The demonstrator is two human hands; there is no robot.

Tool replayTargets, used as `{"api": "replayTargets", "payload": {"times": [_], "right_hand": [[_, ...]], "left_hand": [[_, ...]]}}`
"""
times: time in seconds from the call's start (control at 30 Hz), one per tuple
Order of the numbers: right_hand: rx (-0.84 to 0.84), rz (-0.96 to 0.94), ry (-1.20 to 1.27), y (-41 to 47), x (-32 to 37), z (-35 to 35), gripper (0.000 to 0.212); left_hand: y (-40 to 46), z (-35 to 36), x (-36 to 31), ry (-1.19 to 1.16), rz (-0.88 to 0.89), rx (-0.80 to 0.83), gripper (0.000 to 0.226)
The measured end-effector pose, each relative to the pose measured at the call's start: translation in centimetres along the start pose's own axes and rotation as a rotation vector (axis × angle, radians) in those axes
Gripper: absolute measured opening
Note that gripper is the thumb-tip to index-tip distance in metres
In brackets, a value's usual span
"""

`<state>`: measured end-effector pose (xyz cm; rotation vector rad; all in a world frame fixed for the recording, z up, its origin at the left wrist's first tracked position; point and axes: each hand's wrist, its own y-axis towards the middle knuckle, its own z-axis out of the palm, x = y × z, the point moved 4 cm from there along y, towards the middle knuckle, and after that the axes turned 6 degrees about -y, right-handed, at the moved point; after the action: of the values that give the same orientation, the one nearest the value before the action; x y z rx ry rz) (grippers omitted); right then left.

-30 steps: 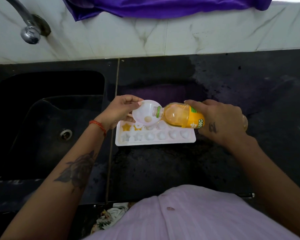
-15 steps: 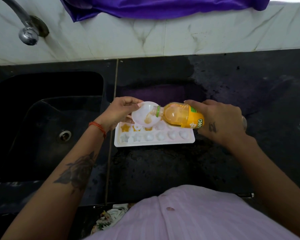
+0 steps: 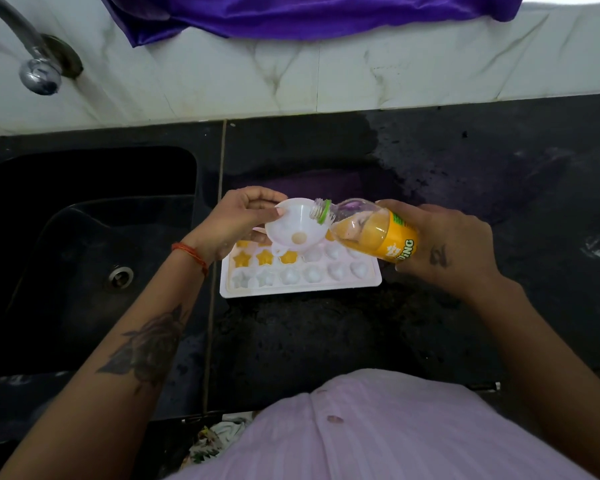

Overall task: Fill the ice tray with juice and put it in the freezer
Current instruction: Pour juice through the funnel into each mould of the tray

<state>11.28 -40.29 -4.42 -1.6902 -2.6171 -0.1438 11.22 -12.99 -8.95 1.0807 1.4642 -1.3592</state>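
Above the ice tray (image 3: 300, 271), the left hand (image 3: 238, 225) is pinching the rim of a white funnel (image 3: 293, 230), thumb and fingers curled round its far-left edge, while the right hand (image 3: 444, 245) is wrapping round the labelled body of the juice bottle (image 3: 371, 233). The bottle is lying tilted, neck toward the funnel, with its open mouth just at the funnel's right rim; the juice is sitting back in the lower part of the bottle and no stream is showing.

The funnel's spout is hanging over the tray's middle row, close to the third cell from the left. The two star cells left of it and the cell under the spout are showing orange, as are cells in the far row, partly hidden by the funnel and hand. The near row and the cells to the right are looking pale and unfilled, so filling seems well short of half.

To do this well, I would judge that the spout should be centred on one cell before tipping, and the bottle tipped in brief, small pours, since the cells are shallow and would overflow onto the dark desk (image 3: 326, 341) the tray is resting on.

Left of the tray, a black sink (image 3: 84, 254) is sitting under a tap (image 3: 39, 74).
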Motion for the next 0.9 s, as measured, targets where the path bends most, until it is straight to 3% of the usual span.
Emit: {"api": "replayTargets", "payload": {"times": [0.37, 0.9], "right_hand": [[0.021, 0.007, -0.178, -0.8, -0.9, -0.4, 0.076], [0.023, 0.014, -0.24, -0.6, -1.2, 0.2, 0.079]], "left_hand": [[0.8, 1.8, 0.3, 0.026, 0.001, 0.035, 0.014], [1.2, 2.2, 0.8, 0.042, -0.039, 0.045, 0.014]]}}
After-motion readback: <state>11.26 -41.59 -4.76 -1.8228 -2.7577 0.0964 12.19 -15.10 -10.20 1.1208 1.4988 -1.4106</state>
